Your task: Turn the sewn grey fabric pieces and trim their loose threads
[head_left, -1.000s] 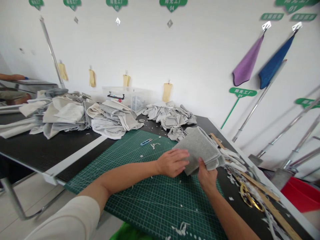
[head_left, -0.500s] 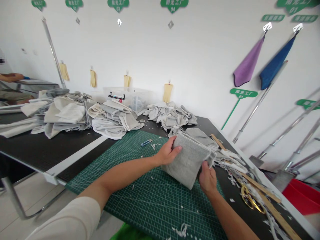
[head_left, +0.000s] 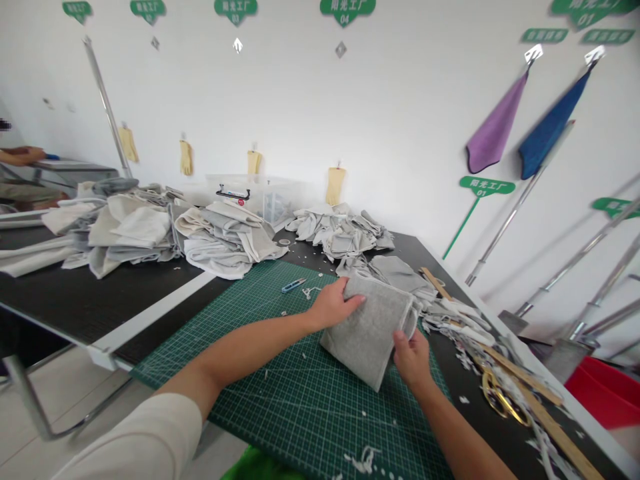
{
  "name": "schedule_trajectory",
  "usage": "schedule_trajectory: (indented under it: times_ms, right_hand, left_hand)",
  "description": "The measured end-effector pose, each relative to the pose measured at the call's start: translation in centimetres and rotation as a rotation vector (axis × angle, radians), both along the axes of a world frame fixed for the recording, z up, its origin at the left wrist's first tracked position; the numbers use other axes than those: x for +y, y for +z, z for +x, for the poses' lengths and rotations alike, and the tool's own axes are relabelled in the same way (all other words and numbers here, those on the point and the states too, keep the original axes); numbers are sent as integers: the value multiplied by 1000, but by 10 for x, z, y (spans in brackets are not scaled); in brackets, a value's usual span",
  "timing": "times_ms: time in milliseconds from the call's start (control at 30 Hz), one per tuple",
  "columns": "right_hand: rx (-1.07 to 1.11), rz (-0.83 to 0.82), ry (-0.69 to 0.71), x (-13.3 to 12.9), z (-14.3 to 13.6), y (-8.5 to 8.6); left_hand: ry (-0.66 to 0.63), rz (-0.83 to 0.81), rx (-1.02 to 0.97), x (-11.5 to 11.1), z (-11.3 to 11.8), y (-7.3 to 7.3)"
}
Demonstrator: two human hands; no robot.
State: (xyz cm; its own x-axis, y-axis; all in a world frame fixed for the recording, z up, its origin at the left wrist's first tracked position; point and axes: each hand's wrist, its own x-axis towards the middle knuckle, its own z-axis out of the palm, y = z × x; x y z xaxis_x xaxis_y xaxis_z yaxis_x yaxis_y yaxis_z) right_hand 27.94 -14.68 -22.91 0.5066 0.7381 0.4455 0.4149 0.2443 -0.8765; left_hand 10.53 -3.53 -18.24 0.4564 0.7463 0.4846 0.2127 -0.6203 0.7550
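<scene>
A folded grey cloth (head_left: pixel 367 333) is held up at a tilt over the green cutting mat (head_left: pixel 260 380). My left hand (head_left: pixel 333 305) grips its upper left edge, thumb on the near face and the other fingers hidden behind. On the right edge, my right hand (head_left: pixel 413 357) pinches the cloth, where several layers show. Blue thread snips (head_left: pixel 293 285) lie on the mat beyond my left hand, beside white thread scraps (head_left: pixel 311 293). Behind the cloth, more grey cloth pieces (head_left: pixel 400 273) rest on the black table.
Heaps of grey and white cloth (head_left: pixel 130 230) lie at the back left, near a clear plastic box (head_left: pixel 270 197). Gold-handled scissors (head_left: pixel 500 397), wooden strips (head_left: pixel 555 427) and white offcuts (head_left: pixel 465 320) lie along the right edge. Another person's arm (head_left: pixel 23 156) shows at far left.
The cloth has come slightly down and toward me, and its near face has turned a little. My right hand has shifted slightly left with it; both hands keep their hold.
</scene>
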Motion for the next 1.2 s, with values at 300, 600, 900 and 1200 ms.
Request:
schedule_trajectory:
  times_ms: [300,600,900,1200]
  right_hand:
    - [271,195,-67,7,-8,4]
    - [337,-41,206,3,-5,9]
    - [322,-223,243,1,-17,10]
    - [337,-185,241,3,-17,3]
  left_hand:
    - [-618,-430,-213,7,0,-7]
    - [-309,-522,-334,8,9,-7]
    - [-481,-621,-456,8,6,-5]
    - [-401,-495,-174,11,5,-10]
